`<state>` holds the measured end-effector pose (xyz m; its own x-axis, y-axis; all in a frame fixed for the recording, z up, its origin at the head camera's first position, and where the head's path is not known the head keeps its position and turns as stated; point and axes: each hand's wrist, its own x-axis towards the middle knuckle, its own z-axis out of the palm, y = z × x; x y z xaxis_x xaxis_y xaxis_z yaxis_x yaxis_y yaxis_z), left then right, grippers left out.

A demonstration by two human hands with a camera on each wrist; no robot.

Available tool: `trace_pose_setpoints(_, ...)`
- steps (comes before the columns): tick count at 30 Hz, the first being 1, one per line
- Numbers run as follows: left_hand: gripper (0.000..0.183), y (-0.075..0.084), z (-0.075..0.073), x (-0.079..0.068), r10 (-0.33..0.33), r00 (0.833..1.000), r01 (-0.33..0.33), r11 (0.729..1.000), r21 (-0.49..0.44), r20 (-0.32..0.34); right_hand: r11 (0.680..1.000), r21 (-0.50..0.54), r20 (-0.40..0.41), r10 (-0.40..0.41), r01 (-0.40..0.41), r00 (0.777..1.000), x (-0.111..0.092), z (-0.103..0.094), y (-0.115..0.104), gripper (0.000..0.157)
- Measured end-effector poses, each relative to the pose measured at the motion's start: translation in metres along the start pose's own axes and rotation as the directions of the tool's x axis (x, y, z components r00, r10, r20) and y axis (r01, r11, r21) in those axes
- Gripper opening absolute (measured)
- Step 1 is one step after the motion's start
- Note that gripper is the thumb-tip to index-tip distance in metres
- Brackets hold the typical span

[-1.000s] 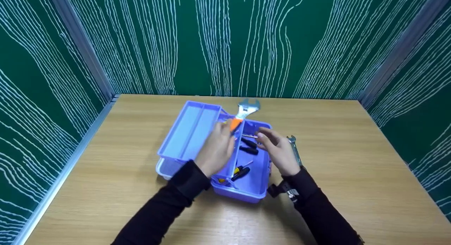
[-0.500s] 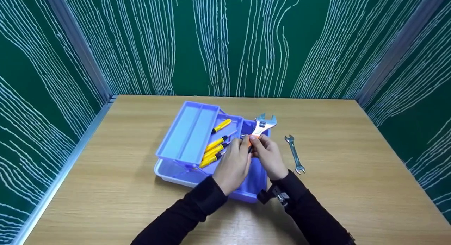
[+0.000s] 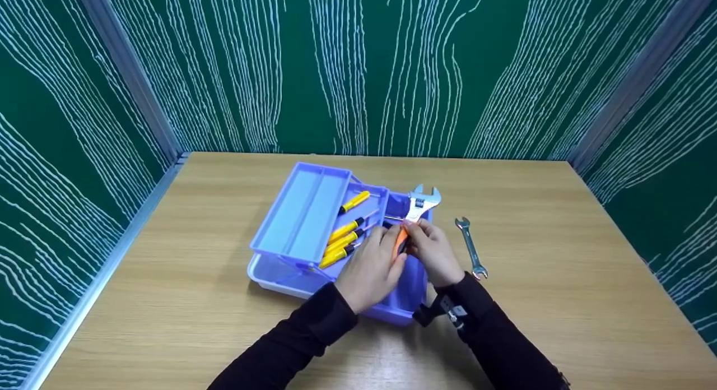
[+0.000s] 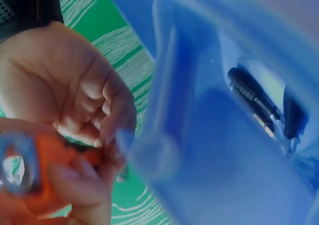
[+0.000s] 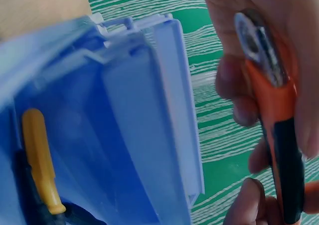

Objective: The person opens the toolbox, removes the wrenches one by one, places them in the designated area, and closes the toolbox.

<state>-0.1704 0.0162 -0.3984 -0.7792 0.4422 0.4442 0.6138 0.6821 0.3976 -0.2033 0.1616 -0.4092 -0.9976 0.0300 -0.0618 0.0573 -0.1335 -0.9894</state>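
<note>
Over the right compartment of a purple-blue toolbox (image 3: pixel 301 210), both hands hold an adjustable wrench (image 3: pixel 421 203) with an orange and black handle. The steel head tilts up and away. My left hand (image 3: pixel 368 273) grips the lower handle. Near the neck, my right hand (image 3: pixel 438 254) grips it with the thumb on top. The right wrist view shows the handle (image 5: pixel 271 105) with its steel hanging-hole end, fingers curled about it. At the lower left of the left wrist view, fingers surround the same orange handle (image 4: pixel 50 170). The hands hide part of the handle and compartment.
Several yellow screwdrivers (image 3: pixel 343 241) lie in the toolbox's middle tray. Black-handled tools (image 4: pixel 251 95) lie deeper in the box. An open-end wrench (image 3: pixel 471 248) rests on the wooden table (image 3: pixel 560 278), right of the box. Green patterned panels (image 3: pixel 392 70) enclose the table's back and sides.
The left hand has carried the adjustable wrench right and toward the body, from above the middle tray. The right hand, holding nothing one second ago, has come over and taken hold of it.
</note>
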Motion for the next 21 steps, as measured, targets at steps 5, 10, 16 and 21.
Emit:
trace_pose_setpoints(5, 0.046, -0.009, -0.014, -0.001, 0.018, 1.0, -0.018, 1.0, -0.017, -0.005, 1.0, -0.012, -0.001, 0.029, -0.029, 1.0, 0.002, -0.014, -0.01, 0.019)
trace_pose_setpoints(10, 0.046, -0.028, -0.033, -0.002, -0.009, 0.997, 0.008, 1.0, -0.011, -0.08, 1.0, 0.011, 0.003, 0.02, -0.02, 1.0, 0.004, -0.032, -0.016, 0.019)
trace_pose_setpoints(16, 0.046, -0.062, -0.058, -0.005, -0.105, 0.984, 0.101, 0.994, -0.03, -0.143, 1.0, 0.002, -0.018, -0.029, 0.029, 0.999, 0.007, -0.06, -0.017, 0.02)
trace_pose_setpoints(21, 0.048, -0.096, -0.078, -0.009, -0.217, 0.96, 0.212, 0.976, -0.048, -0.176, 0.995, -0.073, 0.002, -0.061, 0.061, 0.998, 0.012, -0.089, -0.019, 0.019)
